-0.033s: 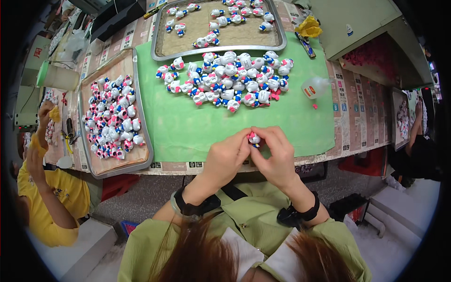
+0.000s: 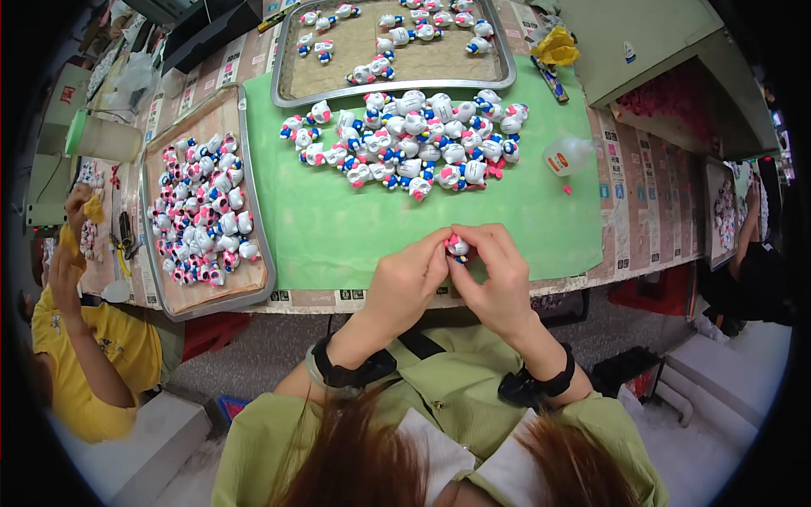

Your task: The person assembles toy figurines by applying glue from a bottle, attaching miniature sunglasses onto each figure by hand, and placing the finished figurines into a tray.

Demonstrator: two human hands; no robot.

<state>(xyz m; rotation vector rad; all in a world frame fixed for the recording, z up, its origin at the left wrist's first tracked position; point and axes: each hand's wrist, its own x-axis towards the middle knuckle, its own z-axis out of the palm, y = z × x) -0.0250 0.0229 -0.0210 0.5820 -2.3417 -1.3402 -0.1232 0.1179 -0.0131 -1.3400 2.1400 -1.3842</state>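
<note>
Over the near edge of the green mat (image 2: 338, 253), a small white, pink and blue cat figurine (image 2: 457, 246) is pinched between my two hands. My left hand (image 2: 404, 277) has its thumb and fingertips on the figurine's left side. From the other side, my right hand (image 2: 497, 275) grips it with index finger and thumb. The fingers hide part of the figurine. Beyond my hands lies a heap of similar figurines (image 2: 414, 152). A metal tray (image 2: 269, 269) at the left holds many more.
A second metal tray (image 2: 393, 91) with scattered figurines stands behind the heap. A small plastic bottle (image 2: 568, 158) lies at the right beside a tiny pink piece (image 2: 568, 190). Farther right is a grey-green metal cabinet (image 2: 642, 38). A co-worker in a yellow top (image 2: 93, 363) sits at the left.
The co-worker's hands at the left have shifted slightly. My hands and the figurine keep nearly the same place.
</note>
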